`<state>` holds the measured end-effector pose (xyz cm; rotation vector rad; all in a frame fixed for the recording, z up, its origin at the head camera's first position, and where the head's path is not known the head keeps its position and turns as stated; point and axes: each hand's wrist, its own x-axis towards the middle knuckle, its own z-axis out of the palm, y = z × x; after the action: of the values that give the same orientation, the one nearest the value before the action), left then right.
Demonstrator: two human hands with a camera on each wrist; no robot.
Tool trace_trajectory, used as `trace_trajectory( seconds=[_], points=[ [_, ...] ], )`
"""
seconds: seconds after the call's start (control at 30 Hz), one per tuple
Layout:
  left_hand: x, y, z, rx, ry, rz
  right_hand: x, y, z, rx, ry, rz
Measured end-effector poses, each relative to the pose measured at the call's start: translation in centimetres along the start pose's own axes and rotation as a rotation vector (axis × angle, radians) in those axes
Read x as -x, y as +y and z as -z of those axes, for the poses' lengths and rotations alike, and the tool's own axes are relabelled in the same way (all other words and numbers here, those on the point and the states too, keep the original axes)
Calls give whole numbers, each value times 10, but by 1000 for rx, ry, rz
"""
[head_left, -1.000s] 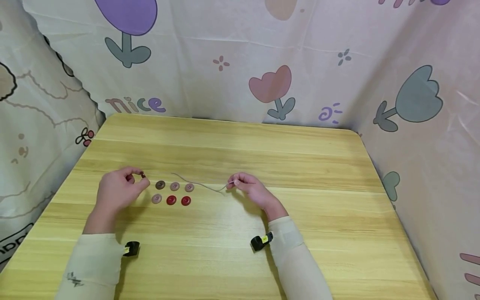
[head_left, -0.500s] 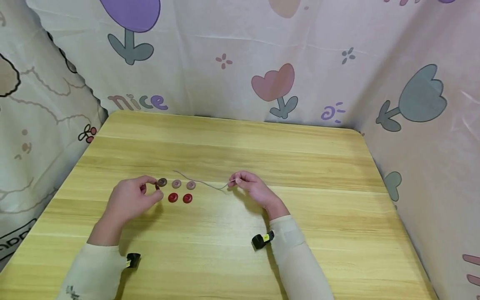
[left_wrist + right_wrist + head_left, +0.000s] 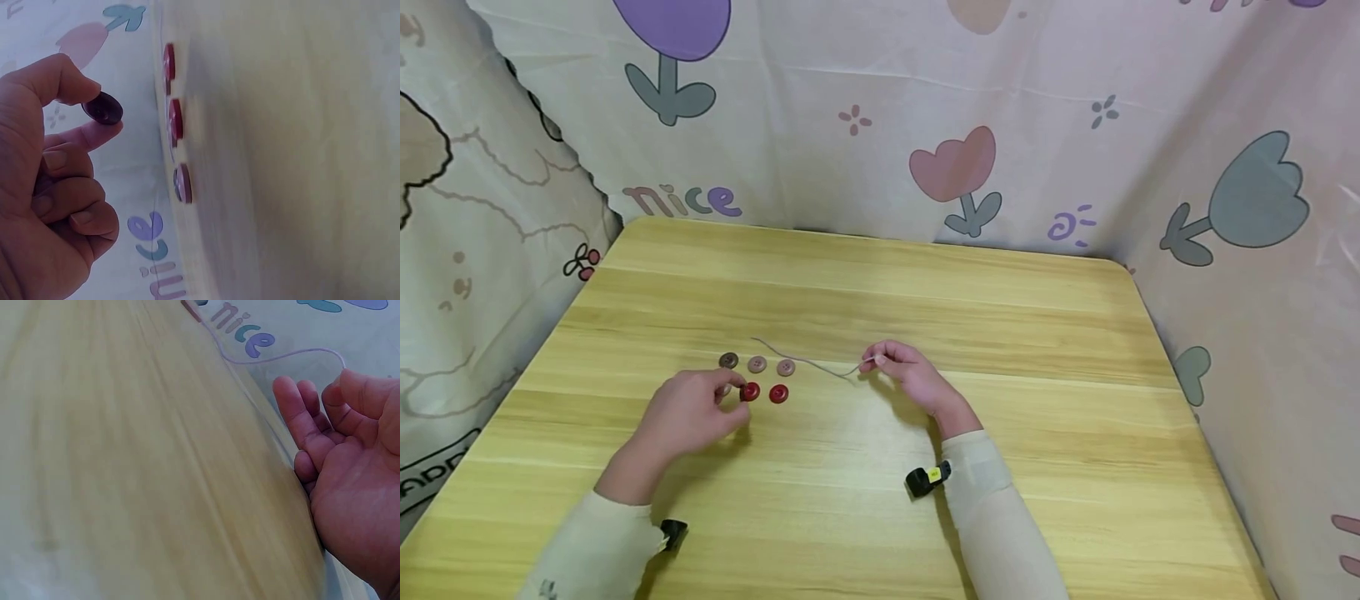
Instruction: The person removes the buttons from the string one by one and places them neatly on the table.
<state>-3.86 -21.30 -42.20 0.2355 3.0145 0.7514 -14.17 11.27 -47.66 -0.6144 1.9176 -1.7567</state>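
My left hand (image 3: pixel 700 412) pinches a dark round button (image 3: pixel 103 108) between thumb and finger, held above the table. In the head view it hovers at the left of the lower row, partly covering a mauve button (image 3: pixel 182 184) there. A red button (image 3: pixel 750 392) lies by its fingertips, with another red button (image 3: pixel 778 393) to the right. Behind them are a dark brown button (image 3: pixel 728 360) and two mauve buttons, one in the middle (image 3: pixel 757 364). My right hand (image 3: pixel 913 379) pinches one end of a thin pale cord (image 3: pixel 812 363), whose free end trails left behind the buttons.
The wooden table (image 3: pixel 880 300) has a light grain finish. Printed fabric (image 3: pixel 820 158) hangs along its back and sides. A black wrist camera (image 3: pixel 919 482) is worn on the right sleeve (image 3: pixel 1000 517), another on the left.
My left hand has moved right and a little toward the front, carrying its button from left of the rows to beside the red button. The right hand keeps hold of the cord, nearly still.
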Motion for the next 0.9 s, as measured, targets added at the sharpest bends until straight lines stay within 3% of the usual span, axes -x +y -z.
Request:
trace_trajectory(
  seconds=[0.2, 0.57, 0.9],
  points=[
    [2, 6, -10, -25, -41, -65, 1, -1, -1, -16, -1, -13],
    [-1, 13, -20, -87, -91, -107, 0, -2, -1, -14, 2, -9],
    [-2, 13, -25, -136, -99, -133, 1, -5, -1, -27, 2, -8]
  ],
)
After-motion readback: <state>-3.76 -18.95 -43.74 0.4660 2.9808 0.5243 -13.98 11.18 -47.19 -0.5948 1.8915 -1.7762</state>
